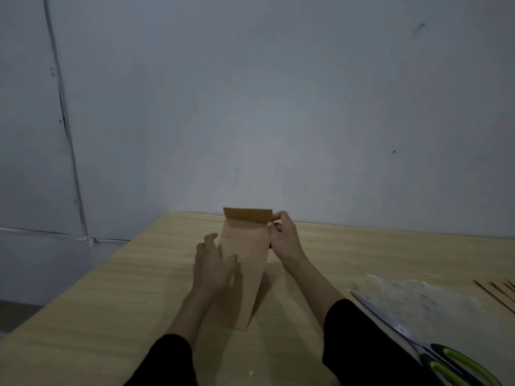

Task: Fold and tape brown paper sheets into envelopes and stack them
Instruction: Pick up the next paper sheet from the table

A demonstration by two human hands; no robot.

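On the middle of the pale wooden table (pixel 111 288), lengthwise away from the body: 1 folded brown paper envelope (pixel 245 277), flat on the tabletop, near end between the forearms, far end close to the table's back edge. At that far end, a darker flap (pixel 248 215) creased across the full width and bent back over the envelope; flat down or a little raised, cannot tell. Left hand (pixel 214 263) on the envelope's left edge, about halfway along, palm down, fingers straight and spread, pressing paper to table and gripping nothing. Right hand (pixel 284 238) at the flap's right end, thumb and fingertips curled in and pinching the flap's corner. Both forearms bare, black sleeves (pixel 172 360) ending near the elbows. To the right, well apart from the envelope: 1 pair of scissors (pixel 434 355) with black and green handles, blades together and pointing away, lying along the near-left edge of a crumpled clear plastic sheet (pixel 434 299). Farther right, at the picture's edge, corners of more brown paper sheets (pixel 501 293), slightly fanned, count not readable. Behind the table, a plain grey wall (pixel 250 93) with a dark vertical seam at the left.
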